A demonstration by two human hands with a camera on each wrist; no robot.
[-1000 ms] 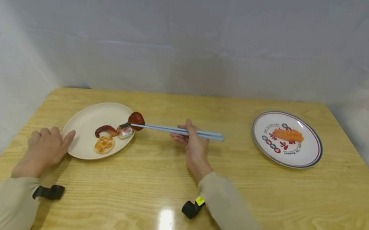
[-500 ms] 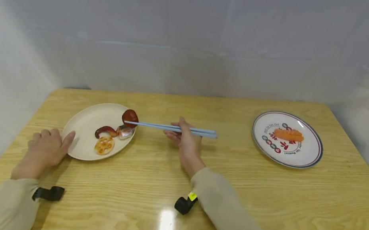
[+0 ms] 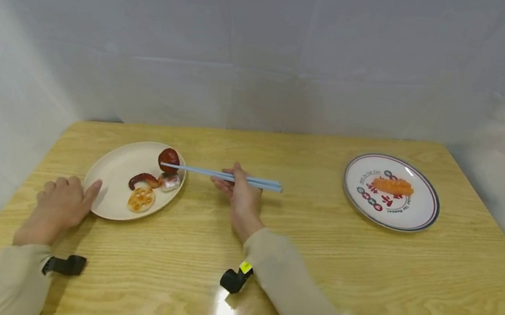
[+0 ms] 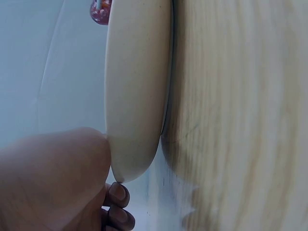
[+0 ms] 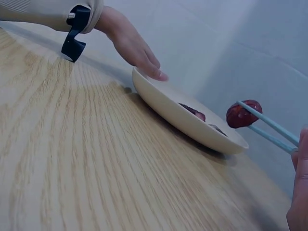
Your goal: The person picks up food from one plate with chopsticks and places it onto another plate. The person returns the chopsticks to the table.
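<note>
The red food piece (image 3: 169, 157) hangs pinched between blue chopsticks (image 3: 200, 171) over the cream plate's (image 3: 113, 171) far right edge; probably light and slippery, best gripped across its middle; the right hand (image 3: 241, 200) grips the chopsticks, the left hand (image 3: 59, 204) thumbs the rim, other fingers relaxed alongside

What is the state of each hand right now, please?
Left hand: open, thumb touching the cream plate.
Right hand: holding light-blue chopsticks, which grip a dark-red food piece.
</note>
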